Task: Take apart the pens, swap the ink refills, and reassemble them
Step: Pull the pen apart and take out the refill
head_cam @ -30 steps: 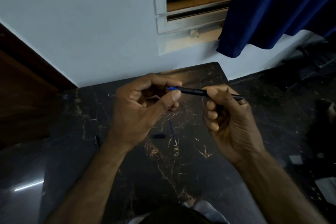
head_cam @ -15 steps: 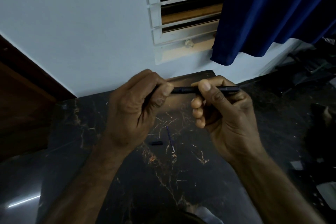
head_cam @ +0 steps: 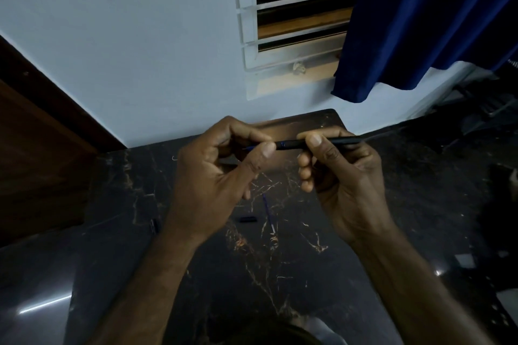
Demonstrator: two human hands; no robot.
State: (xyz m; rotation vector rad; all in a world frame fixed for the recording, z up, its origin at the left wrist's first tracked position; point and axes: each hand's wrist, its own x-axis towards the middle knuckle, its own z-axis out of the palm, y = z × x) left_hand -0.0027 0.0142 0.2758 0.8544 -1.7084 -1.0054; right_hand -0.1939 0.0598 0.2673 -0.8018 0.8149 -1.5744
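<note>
Pinching the black pen barrel (head_cam: pixel 291 144) mid-frame, the right grip (head_cam: pixel 344 176) held it level; the left grip (head_cam: pixel 213 176) pinched the blue refill (head_cam: pixel 251 148) at its mouth. Feeding it straight, unbent, seemed best.

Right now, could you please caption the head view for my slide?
Right hand grips a dark pen, left hand pinches its blue end; a refill lies on the table.

Glossy dark marble table (head_cam: pixel 322 274), cloth curtain (head_cam: pixel 420 22).

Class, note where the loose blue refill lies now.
In the head view, the loose blue refill lies on the marble table, mid-frame, under the raised pen, just right of a small dark pen piece.
</note>
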